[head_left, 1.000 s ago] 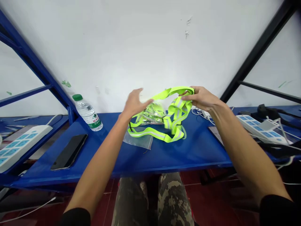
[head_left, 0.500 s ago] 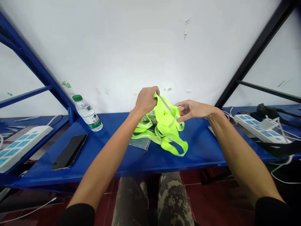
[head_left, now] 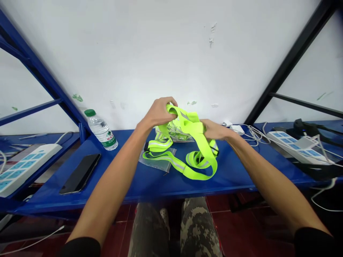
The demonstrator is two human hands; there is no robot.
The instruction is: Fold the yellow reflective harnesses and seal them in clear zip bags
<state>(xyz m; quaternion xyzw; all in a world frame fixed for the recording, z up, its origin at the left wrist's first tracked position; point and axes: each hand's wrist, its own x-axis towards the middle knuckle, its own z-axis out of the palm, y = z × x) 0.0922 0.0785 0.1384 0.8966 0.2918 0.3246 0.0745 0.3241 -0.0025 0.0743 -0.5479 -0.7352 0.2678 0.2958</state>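
Observation:
Neon-yellow reflective straps with grey stripes hang in loops above the blue table. My left hand is closed round the upper left part of the straps. At the right side, my right hand grips them too, its fingertips mostly hidden behind the band. Lower loops and black buckles trail onto the tabletop. Under the left loops lies a clear plastic bag. Behind the straps sits a clear packet with yellow-green contents, partly covered.
A water bottle with a green cap and a black phone are on the left of the table. White power strips stand on both sides, with white cables at the right. A white wall rises behind.
My right hand has gone from loosely spread fingers to a grip on the straps. The bunch has opened into wider loops, and my left hand has shifted slightly left.

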